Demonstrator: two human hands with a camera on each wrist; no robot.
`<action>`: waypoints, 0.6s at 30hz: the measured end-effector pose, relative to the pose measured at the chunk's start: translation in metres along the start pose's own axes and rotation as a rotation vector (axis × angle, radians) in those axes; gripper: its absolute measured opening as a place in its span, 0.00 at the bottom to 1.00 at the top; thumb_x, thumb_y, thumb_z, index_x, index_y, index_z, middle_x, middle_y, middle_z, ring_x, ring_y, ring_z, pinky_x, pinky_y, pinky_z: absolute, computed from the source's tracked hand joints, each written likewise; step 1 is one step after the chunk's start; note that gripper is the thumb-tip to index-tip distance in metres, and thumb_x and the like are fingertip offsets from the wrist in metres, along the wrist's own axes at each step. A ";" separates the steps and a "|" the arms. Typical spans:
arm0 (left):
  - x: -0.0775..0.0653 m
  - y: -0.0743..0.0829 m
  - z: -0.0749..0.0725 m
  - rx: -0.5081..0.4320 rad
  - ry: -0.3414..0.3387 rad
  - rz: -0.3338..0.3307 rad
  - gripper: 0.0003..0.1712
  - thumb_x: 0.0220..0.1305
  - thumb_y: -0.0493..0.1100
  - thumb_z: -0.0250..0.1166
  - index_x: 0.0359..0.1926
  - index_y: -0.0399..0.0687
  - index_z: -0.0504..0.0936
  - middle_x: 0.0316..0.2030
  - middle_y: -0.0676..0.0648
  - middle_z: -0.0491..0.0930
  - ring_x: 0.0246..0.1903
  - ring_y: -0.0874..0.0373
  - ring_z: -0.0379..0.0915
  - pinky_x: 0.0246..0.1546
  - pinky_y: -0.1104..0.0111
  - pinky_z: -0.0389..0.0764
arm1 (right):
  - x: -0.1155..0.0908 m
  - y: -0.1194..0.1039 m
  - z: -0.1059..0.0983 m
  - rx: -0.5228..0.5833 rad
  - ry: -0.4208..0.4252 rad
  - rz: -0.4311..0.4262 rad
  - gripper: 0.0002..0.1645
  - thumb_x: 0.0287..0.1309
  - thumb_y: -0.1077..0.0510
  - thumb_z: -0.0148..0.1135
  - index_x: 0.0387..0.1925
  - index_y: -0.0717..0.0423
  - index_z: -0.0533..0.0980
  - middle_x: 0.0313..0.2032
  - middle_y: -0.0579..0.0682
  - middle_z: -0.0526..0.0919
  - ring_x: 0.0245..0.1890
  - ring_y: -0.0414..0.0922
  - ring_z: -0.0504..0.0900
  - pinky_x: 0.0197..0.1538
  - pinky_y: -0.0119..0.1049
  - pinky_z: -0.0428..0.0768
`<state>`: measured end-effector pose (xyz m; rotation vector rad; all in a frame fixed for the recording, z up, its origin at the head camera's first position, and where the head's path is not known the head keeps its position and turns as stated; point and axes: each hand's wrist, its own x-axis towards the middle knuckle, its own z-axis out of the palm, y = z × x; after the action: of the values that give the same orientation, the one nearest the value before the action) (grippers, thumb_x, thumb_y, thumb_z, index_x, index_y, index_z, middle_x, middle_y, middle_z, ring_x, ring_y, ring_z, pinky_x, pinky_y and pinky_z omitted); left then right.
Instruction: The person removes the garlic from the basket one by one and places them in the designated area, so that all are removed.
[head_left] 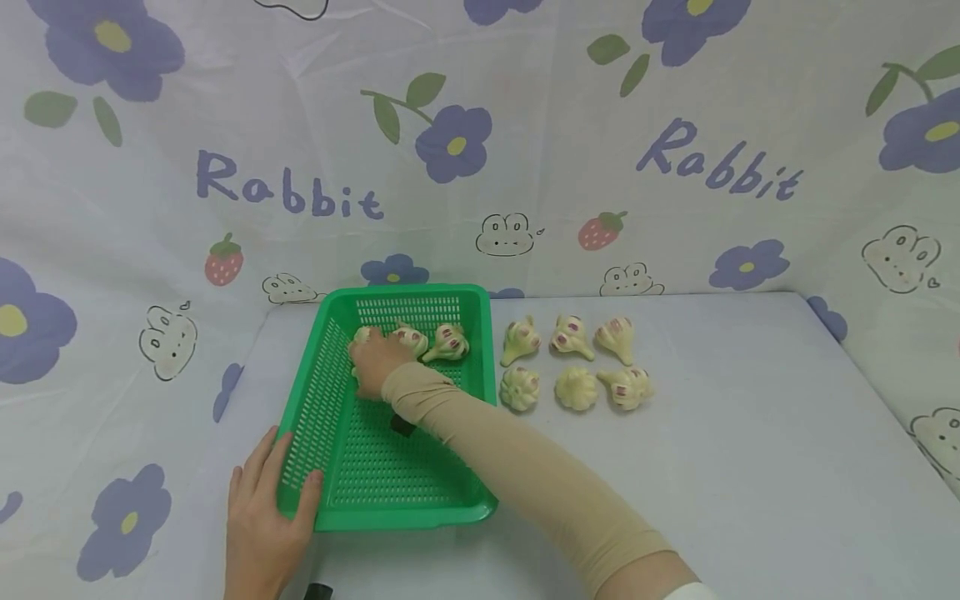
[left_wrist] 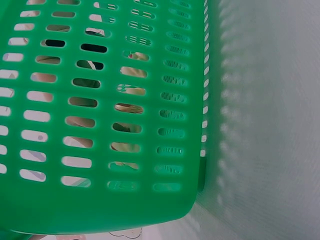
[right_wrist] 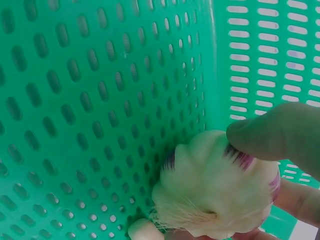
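Note:
Inside the green plastic basket (head_left: 405, 523), my right hand (head_left: 378, 362) reaches to the far left corner. Its thumb and fingers grip a garlic bulb (right_wrist: 215, 185), pale with purple streaks and a tuft of roots, low by the perforated wall. Beside that hand lie a partly covered garlic bulb (head_left: 412, 340) and another bulb (head_left: 448, 342) along the basket's far end. My left hand (head_left: 266, 508) holds the basket's near left corner, thumb over the rim and fingers along the outer side. The left wrist view shows mostly the basket's slotted wall (left_wrist: 105, 130).
To the basket's right, several garlic bulbs lie in two rows on the white table (head_left: 720, 467), such as a bulb (head_left: 572, 336) in the far row and a bulb (head_left: 577, 389) in the near row. A printed cloth (head_left: 570, 150) hangs behind.

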<state>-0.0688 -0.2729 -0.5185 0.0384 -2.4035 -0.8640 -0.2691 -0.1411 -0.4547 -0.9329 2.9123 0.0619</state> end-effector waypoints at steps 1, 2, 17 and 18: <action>0.000 0.000 0.000 0.000 0.001 0.001 0.34 0.66 0.44 0.69 0.71 0.42 0.74 0.73 0.37 0.69 0.72 0.34 0.64 0.71 0.26 0.54 | 0.000 0.000 0.000 0.007 -0.001 -0.001 0.40 0.65 0.41 0.69 0.75 0.44 0.70 0.72 0.58 0.71 0.66 0.52 0.78 0.65 0.44 0.80; 0.000 0.000 0.000 -0.002 0.001 0.003 0.34 0.66 0.44 0.69 0.71 0.42 0.74 0.73 0.37 0.69 0.72 0.34 0.65 0.72 0.27 0.53 | 0.000 0.001 -0.001 0.009 0.001 -0.003 0.38 0.66 0.41 0.69 0.74 0.44 0.71 0.72 0.58 0.71 0.65 0.53 0.78 0.65 0.44 0.80; 0.001 0.002 -0.002 0.013 -0.026 -0.024 0.35 0.67 0.45 0.69 0.72 0.42 0.73 0.74 0.37 0.68 0.73 0.34 0.63 0.72 0.27 0.52 | -0.008 0.014 -0.012 0.183 0.032 0.011 0.34 0.61 0.41 0.72 0.66 0.44 0.77 0.63 0.54 0.76 0.63 0.54 0.78 0.60 0.46 0.82; 0.001 0.002 -0.002 0.017 -0.027 -0.025 0.35 0.67 0.45 0.69 0.72 0.42 0.73 0.74 0.37 0.68 0.73 0.34 0.63 0.72 0.27 0.52 | -0.009 0.016 -0.013 0.187 0.036 0.008 0.33 0.61 0.41 0.72 0.66 0.44 0.77 0.63 0.53 0.76 0.64 0.54 0.77 0.61 0.46 0.82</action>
<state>-0.0679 -0.2731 -0.5157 0.0638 -2.4407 -0.8605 -0.2721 -0.1243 -0.4406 -0.9005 2.8912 -0.2253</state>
